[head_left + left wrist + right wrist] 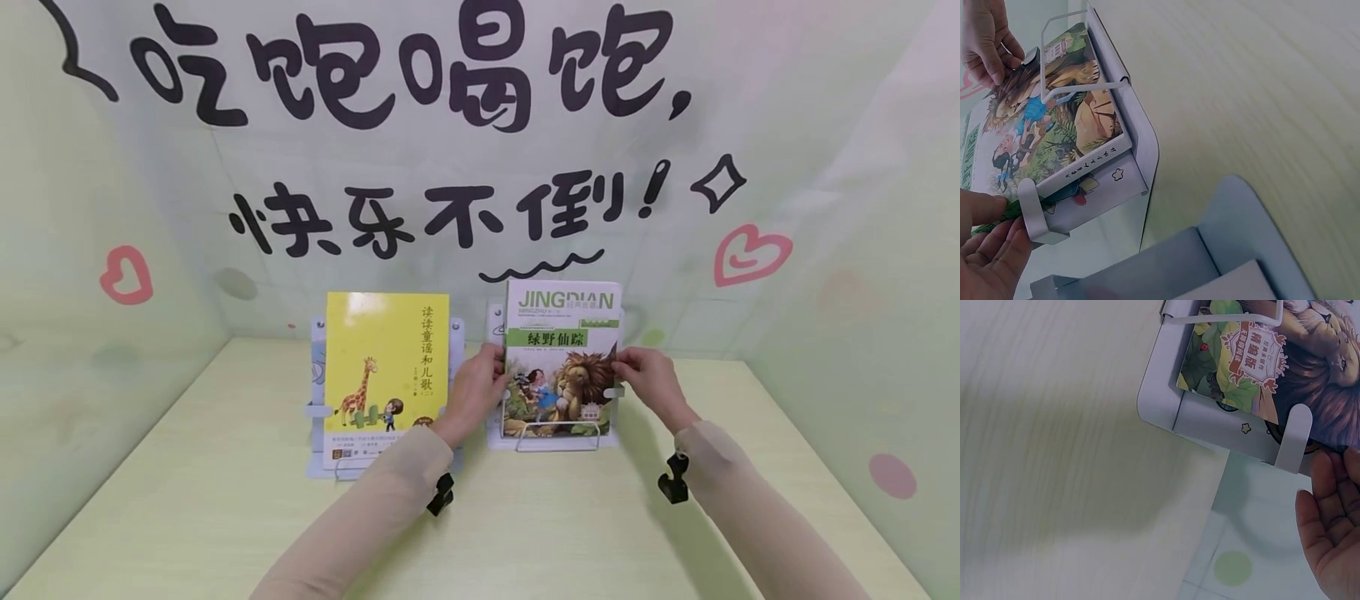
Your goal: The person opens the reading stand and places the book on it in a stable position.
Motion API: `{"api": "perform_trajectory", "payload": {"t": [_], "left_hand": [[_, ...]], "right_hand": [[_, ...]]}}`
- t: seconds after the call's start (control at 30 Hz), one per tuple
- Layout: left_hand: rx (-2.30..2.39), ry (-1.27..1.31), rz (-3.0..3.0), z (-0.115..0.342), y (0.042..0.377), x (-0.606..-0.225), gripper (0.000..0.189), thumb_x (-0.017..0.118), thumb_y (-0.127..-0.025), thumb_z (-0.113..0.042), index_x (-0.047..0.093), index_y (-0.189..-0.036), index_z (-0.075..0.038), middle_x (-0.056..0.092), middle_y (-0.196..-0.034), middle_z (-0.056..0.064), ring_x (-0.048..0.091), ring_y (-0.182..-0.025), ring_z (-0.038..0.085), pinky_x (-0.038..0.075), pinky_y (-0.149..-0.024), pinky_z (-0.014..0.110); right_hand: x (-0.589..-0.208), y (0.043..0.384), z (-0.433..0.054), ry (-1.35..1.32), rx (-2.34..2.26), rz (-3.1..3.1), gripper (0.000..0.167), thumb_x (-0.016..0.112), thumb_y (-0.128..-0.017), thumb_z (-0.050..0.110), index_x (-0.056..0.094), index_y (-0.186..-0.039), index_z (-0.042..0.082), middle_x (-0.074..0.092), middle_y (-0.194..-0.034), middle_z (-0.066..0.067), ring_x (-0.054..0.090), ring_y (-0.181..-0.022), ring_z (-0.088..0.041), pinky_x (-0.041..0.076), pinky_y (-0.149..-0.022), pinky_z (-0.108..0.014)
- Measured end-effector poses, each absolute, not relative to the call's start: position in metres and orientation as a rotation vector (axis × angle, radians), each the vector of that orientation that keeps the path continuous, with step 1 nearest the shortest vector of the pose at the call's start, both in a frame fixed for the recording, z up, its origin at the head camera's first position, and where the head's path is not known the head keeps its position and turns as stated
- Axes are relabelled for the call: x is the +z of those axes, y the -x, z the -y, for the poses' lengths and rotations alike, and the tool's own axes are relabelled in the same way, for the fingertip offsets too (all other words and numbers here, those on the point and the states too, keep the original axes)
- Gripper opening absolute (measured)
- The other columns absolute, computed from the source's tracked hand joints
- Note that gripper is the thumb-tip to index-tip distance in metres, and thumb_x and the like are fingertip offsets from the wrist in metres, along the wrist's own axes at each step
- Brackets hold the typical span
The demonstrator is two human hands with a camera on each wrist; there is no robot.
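Observation:
A picture book (pixel 546 358) with a lion on its cover leans upright on a white book stand (pixel 497 429). A wire rest (pixel 1082 89) crosses the book's lower front, and side clips (pixel 1295 434) reach over its edges. My left hand (pixel 474 387) pinches the book's left edge, thumb in front, right by the clip there. On the opposite edge my right hand (pixel 656 382) grips the book between thumb and fingers, just above the other clip. The right fingertips (pixel 1324 467) partly disappear behind the cover.
Left of my left hand, a yellow book (pixel 382 358) with a giraffe stands on a second stand (pixel 318 362). That stand's edge (pixel 1254 219) is close below my left wrist. Behind the wooden table (pixel 225 467) hangs a printed backdrop (pixel 420 150), with pale walls on both sides.

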State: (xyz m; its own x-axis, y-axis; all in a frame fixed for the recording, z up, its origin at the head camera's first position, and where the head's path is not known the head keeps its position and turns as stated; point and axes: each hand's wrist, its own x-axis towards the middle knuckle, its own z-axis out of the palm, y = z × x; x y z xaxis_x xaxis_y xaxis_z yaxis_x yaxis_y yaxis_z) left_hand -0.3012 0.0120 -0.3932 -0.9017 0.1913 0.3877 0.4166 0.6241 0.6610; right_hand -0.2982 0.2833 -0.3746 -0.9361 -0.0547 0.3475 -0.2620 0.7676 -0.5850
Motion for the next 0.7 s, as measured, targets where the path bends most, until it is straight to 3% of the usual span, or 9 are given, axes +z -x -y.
{"api": "perform_trajectory", "payload": {"t": [0.23, 0.53, 0.7], "left_hand": [[-1.024, 0.47, 2.643, -0.012, 0.3, -0.388, 0.024, 0.065, -0.088, -0.01, 0.052, -0.108, -0.006, 0.066, -0.096, 0.009, 0.063, -0.084, 0.021, 0.052, -0.069, 0.03], [-0.808, 0.452, 2.769, -0.013, 0.3, -0.382, 0.034, 0.066, -0.087, -0.013, 0.051, -0.116, -0.002, 0.065, -0.093, 0.011, 0.063, -0.077, 0.022, 0.051, -0.062, 0.03], [-0.757, 0.576, 2.785, 0.002, 0.291, -0.368, 0.049, 0.067, -0.087, -0.017, 0.047, -0.127, 0.001, 0.064, -0.105, 0.013, 0.063, -0.087, 0.023, 0.054, -0.072, 0.031]], "right_hand": [[-0.376, 0.301, -0.279, -0.171, 0.905, 2.623, 0.011, 0.062, -0.087, 0.004, 0.068, -0.089, -0.005, 0.069, -0.08, -0.018, 0.058, -0.06, -0.013, 0.045, -0.057, -0.028], [-0.38, 0.301, -0.281, -0.131, 0.941, 2.623, 0.012, 0.063, -0.088, 0.009, 0.067, -0.09, -0.003, 0.068, -0.078, -0.015, 0.053, -0.06, -0.009, 0.044, -0.058, -0.027], [-0.38, 0.296, -0.287, -0.119, 0.964, 2.641, 0.016, 0.062, -0.09, 0.013, 0.067, -0.094, -0.002, 0.069, -0.082, -0.015, 0.055, -0.064, -0.009, 0.044, -0.059, -0.026]]}}
